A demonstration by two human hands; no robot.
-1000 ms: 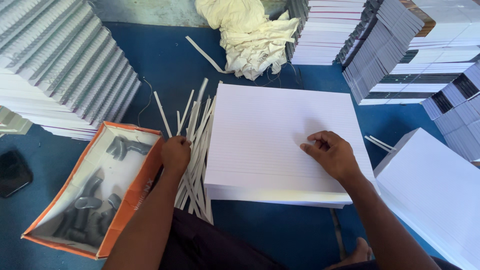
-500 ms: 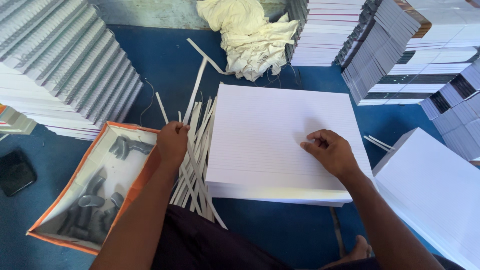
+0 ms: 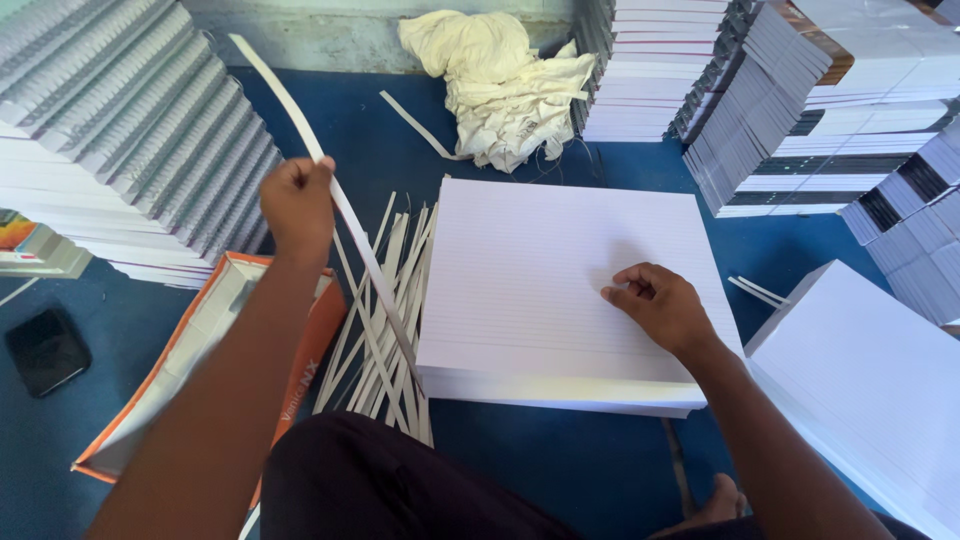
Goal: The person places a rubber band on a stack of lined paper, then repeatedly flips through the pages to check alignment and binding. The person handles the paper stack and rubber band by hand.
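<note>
My left hand (image 3: 297,203) is raised above the floor and grips one long white paper strip (image 3: 352,222), which runs from the upper left down toward the pile of loose strips (image 3: 392,322). That pile lies beside the left edge of a thick stack of ruled white sheets (image 3: 545,270). My right hand (image 3: 662,306) rests on the stack's top sheet near its right front corner, fingers curled and pressing down.
An orange-edged printed bag (image 3: 190,350) lies at the left under my arm. A black phone (image 3: 46,350) sits on the blue floor (image 3: 350,130). Stacked notebooks (image 3: 110,140) stand left and at the right (image 3: 830,110). A crumpled cloth (image 3: 505,85) lies at the back. Another white stack (image 3: 870,380) is at the right.
My left hand has lifted from the strip pile, pulling one long strip up and to the left. The right hand stays pressed on the sheet stack.
</note>
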